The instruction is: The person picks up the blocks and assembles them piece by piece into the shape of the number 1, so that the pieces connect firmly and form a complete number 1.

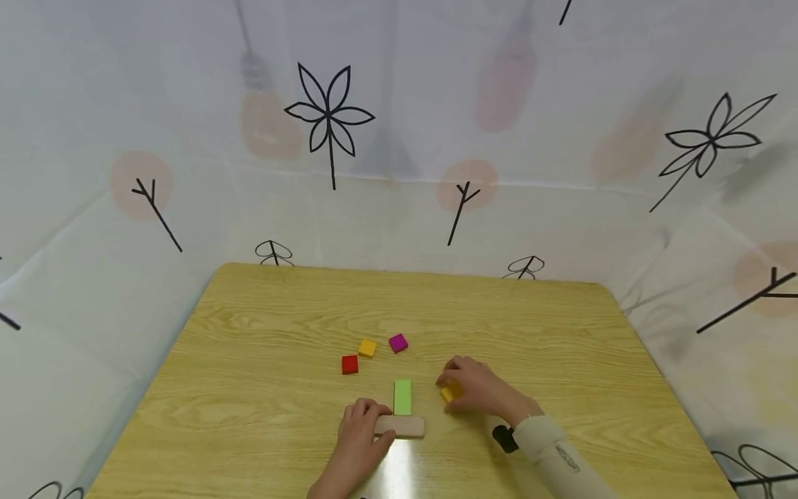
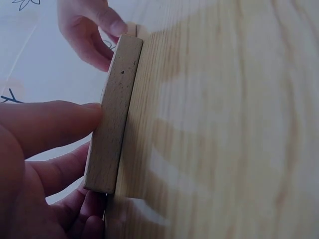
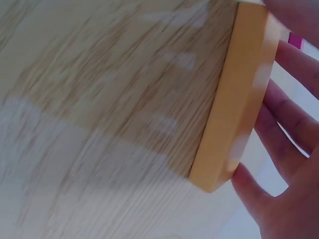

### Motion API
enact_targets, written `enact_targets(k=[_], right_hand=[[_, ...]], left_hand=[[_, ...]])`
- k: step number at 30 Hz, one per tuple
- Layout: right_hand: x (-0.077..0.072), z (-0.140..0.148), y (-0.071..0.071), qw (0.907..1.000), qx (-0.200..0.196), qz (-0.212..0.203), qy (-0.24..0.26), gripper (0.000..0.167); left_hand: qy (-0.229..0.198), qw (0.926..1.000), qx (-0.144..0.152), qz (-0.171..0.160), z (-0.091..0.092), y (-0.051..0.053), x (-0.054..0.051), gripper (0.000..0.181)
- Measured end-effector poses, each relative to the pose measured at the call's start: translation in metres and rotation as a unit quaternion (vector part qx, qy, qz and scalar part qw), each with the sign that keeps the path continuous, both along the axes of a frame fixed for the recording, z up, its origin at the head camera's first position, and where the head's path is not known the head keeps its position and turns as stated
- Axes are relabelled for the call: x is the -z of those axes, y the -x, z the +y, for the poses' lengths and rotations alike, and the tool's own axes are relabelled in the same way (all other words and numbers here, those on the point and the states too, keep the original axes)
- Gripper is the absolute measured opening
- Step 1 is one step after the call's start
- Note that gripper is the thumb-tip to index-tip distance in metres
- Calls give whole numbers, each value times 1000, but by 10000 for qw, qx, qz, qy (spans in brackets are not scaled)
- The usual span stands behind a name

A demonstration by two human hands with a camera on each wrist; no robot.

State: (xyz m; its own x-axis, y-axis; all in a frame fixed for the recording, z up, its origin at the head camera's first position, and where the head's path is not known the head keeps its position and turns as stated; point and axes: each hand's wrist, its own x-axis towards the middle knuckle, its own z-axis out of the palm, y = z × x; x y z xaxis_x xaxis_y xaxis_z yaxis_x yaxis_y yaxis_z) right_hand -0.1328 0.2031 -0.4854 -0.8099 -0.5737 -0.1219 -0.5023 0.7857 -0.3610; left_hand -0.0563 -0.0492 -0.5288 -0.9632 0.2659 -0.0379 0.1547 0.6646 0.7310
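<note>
Head view, landmark is the green rectangular block (image 1: 402, 397); I place everything off that. Nearest side of it, tight against or just beside its short end, I can't tell which: plain wooden plank block (image 1: 405, 426), lying crosswise. My left hand (image 1: 358, 440) grasps its left part, thumb along the near edge and fingers round the far side, probably so the plank doesn't skid or twist. Thumb pressure shows best in the left wrist view.

Right of the green block, apart from it: yellow-orange oblong block (image 3: 232, 99). My right hand (image 1: 480, 388) has it between thumb and fingers, gripped along its length, likely because spanning a long bar keeps it from swinging. Right wrist view shows its lower edge seemingly down on the wood-grain table (image 1: 280, 305), so I'd call it supported rather than lifted, though I won't swear to it.

Beyond the green block, untouched: magenta block (image 1: 398, 343) past its far end, small yellow block (image 1: 368, 348) farther left, red block (image 1: 350, 364) left again and slightly nearer. Loose spread, probably spaced for easy picking.
</note>
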Motion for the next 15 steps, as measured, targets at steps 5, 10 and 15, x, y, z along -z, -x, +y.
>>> enact_targets(k=[5,10,15], right_hand=[[1,8,-2,9997,-205,149,33,34],[2,11,-1,9996,-159,238,41,31],[1,10,-1,9999,-67,67,72,32]], left_hand=[[-14,10000,-4,-18,0,-1,1,26],[-52,9999,-37,86,1,0,2,25],[0,9999,-20,146,1,0,2,25]])
